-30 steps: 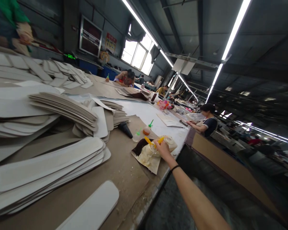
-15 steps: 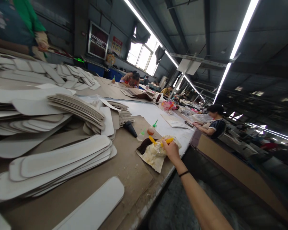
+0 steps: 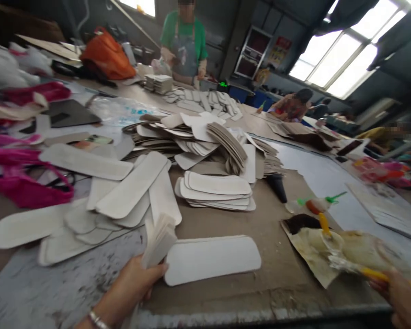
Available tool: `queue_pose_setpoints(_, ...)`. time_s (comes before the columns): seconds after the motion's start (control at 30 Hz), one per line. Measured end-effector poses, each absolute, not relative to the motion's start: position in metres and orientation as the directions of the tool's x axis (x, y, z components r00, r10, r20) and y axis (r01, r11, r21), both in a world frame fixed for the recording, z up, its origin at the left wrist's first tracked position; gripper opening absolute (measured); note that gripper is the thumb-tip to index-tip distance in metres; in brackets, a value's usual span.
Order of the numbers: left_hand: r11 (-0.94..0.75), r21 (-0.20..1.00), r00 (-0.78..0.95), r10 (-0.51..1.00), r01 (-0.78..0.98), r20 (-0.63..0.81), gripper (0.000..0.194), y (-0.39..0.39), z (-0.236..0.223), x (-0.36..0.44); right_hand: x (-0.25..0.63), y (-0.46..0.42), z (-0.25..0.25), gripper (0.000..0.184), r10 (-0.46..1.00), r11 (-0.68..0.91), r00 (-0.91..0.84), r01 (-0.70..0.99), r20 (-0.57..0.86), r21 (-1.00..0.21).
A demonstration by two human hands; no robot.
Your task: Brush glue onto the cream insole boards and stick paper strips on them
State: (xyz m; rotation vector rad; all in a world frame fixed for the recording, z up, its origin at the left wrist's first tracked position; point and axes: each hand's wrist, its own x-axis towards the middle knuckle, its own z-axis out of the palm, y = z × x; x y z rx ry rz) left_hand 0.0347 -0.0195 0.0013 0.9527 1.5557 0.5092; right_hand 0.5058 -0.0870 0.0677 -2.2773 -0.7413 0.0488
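My left hand [image 3: 135, 279] is closed round a small stack of pale, flat pieces [image 3: 160, 238], its thumb along their lower edge. Just right of it lies a long white rounded panel [image 3: 214, 259] on brown paper. At the lower right edge my right hand [image 3: 402, 290], blurred, grips the yellow handle of a brush [image 3: 371, 273], whose whitish, coated end lies over a stained, glue-smeared sheet [image 3: 320, 260]. A second yellow handle [image 3: 324, 224] sticks up from the pale mass on that sheet. Behind stand two squeeze bottles with green tips, one holding amber liquid [image 3: 318, 206].
White panels [image 3: 133, 187] are heaped at the left, with a neat pile [image 3: 215, 185] mid-table. A black cone-shaped object [image 3: 276, 187] lies near the bottles. Magenta cloth [image 3: 30, 183] sits far left. A person in green [image 3: 185, 41] stands across the table.
The view has swung left and down. My left hand has come into view with the stack of pieces. The brush in my right hand now sits farther right in view.
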Motion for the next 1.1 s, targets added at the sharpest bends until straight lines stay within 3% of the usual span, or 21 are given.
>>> queue_pose_setpoints(0.1, 0.608, 0.759, 0.062, 0.77, 0.233, -0.635, 0.029, -0.015, 0.002, 0.034, 0.45, -0.08, 0.059, 0.032, 0.409, -0.409, 0.91, 0.119, -0.065, -0.905)
queue_pose_setpoints(0.17, 0.623, 0.754, 0.089, 0.756, 0.21, -0.649, 0.03, -0.014, 0.001, 0.033, 0.393, -0.074, 0.053, 0.042, 0.504, -0.367, 0.829, -0.047, -0.241, -0.929)
queue_pose_setpoints(0.2, 0.628, 0.751, 0.095, 0.751, 0.202, -0.653, 0.03, -0.014, 0.001, 0.032, 0.363, -0.07, 0.05, 0.045, 0.61, -0.338, 0.748, -0.051, -0.26, -0.94)
queue_pose_setpoints(0.3, 0.639, 0.743, 0.118, 0.737, 0.197, -0.665, 0.031, -0.016, -0.003, 0.029, 0.28, -0.058, 0.039, 0.043, 0.859, -0.288, 0.453, 0.042, -0.239, -0.957)
queue_pose_setpoints(0.43, 0.647, 0.735, 0.137, 0.725, 0.203, -0.675, 0.031, -0.016, -0.005, 0.027, 0.224, -0.046, 0.025, 0.038, 0.94, -0.235, 0.271, 0.085, -0.205, -0.968)
queue_pose_setpoints(0.67, 0.662, 0.723, 0.154, 0.708, 0.195, -0.69, 0.027, -0.014, -0.002, 0.025, 0.217, -0.048, 0.029, 0.035, 0.93, -0.224, 0.342, 0.241, -0.133, -0.944)
queue_pose_setpoints(0.93, 0.656, 0.728, 0.164, 0.71, 0.202, -0.685, 0.027, -0.014, -0.008, 0.024, 0.207, -0.051, 0.028, 0.034, 0.928, -0.217, 0.351, 0.23, -0.127, -0.949)
queue_pose_setpoints(1.1, 0.654, 0.724, 0.142, 0.712, 0.22, -0.687, 0.029, -0.015, -0.005, 0.024, 0.227, -0.054, 0.028, 0.037, 0.907, -0.242, 0.414, 0.376, -0.071, -0.895)
